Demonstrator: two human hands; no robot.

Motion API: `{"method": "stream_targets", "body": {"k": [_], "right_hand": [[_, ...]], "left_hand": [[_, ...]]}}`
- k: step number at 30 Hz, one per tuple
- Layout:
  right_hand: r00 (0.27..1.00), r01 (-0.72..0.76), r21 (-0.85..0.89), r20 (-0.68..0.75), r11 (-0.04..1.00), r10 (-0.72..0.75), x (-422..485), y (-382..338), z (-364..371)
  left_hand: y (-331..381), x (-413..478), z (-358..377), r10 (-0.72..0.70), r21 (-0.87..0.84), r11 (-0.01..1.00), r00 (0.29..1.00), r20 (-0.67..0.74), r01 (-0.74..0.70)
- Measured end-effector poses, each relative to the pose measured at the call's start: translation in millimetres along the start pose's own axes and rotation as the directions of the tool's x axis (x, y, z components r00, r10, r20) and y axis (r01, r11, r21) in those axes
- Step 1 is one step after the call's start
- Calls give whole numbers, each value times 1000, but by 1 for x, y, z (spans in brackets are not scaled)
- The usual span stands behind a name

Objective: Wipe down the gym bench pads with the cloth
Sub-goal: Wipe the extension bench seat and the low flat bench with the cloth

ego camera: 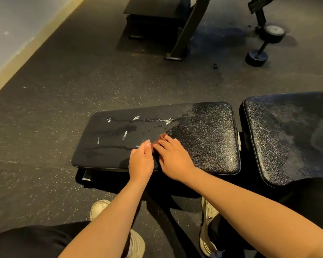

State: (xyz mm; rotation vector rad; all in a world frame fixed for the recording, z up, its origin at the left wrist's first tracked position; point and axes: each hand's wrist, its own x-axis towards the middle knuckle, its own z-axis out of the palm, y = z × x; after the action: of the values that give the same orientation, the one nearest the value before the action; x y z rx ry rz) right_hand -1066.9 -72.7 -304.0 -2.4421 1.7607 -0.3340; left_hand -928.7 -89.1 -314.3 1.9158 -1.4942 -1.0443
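Reddish cloth lies near the middle of the black padded surface, pressed flat under the spread fingers of the right hand, while the left hand, fingers straight and together, rests just beside it

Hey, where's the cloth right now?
Head view, centre: the cloth lies on the scratched bench pad, mostly hidden under the right hand, with the left hand close beside it.

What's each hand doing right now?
Left hand: open, resting on the seat pad beside the cloth.
Right hand: open, straight fingers pressing the cloth down.
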Motion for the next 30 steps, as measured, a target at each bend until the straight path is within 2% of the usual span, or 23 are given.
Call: {"method": "stream_targets", "body": {"k": [2, 4, 7, 9, 11, 13, 16, 18, 20, 22, 24, 26, 28, 30], "right_hand": [[997, 78, -35, 16, 996, -77, 0, 11, -5], [996, 76, -92, 53, 993, -72, 11, 27, -14], [988, -150, -94, 33, 984, 154, 27, 40, -22], [975, -221, -96, 7, 971, 223, 27, 27, -19], [988, -155, -26, -17, 988, 155, 17, 5, -11], [1000, -20, 27, -15, 999, 21, 2, -7, -4], [998, 66, -97, 25, 993, -64, 0, 15, -11], [999, -33, -141, 28, 990, 37, 10, 36, -21], [980, -200, -114, -14, 973, 200, 17, 46, -28], [969, -249, -119, -40, 961, 246, 16, 34, -23], [982, -187, -79, -28, 979, 185, 6, 13, -13], [998, -63, -27, -8, 998, 63, -5, 4, -6], [999, 39, -68, -6, 997, -39, -6, 14, -9], [1000, 0, -134, -1, 991, 0, 4, 33, -14]], "left_hand": [[-2, -5, 2, -2, -53, 999, 1000, -16, 1], [-1, -11, 2, 12, -74, 997, 999, -31, -14], [-3, -10, 3, 0, -88, 996, 1000, -12, -2], [-6, -9, 4, -21, -103, 994, 1000, 2, 21], [-7, -8, 5, -33, -117, 993, 999, -3, 32], [-8, -5, 6, -38, -119, 992, 999, -9, 36], [-7, -11, 7, 23, -55, 998, 1000, -7, -24], [-6, -17, 7, 67, -21, 998, 998, 19, -66], [-8, -19, 7, 51, -32, 998, 998, 44, -50], [-10, -18, 7, 27, -66, 998, 999, 32, -25], [-10, -17, 8, 28, -85, 996, 1000, 6, -27], [-7, -16, 10, 20, -89, 996, 1000, -11, -21], [-5, -17, 9, 31, -77, 996, 999, -17, -33], [-6, -18, 9, 27, -73, 997, 1000, 2, -27]]}}
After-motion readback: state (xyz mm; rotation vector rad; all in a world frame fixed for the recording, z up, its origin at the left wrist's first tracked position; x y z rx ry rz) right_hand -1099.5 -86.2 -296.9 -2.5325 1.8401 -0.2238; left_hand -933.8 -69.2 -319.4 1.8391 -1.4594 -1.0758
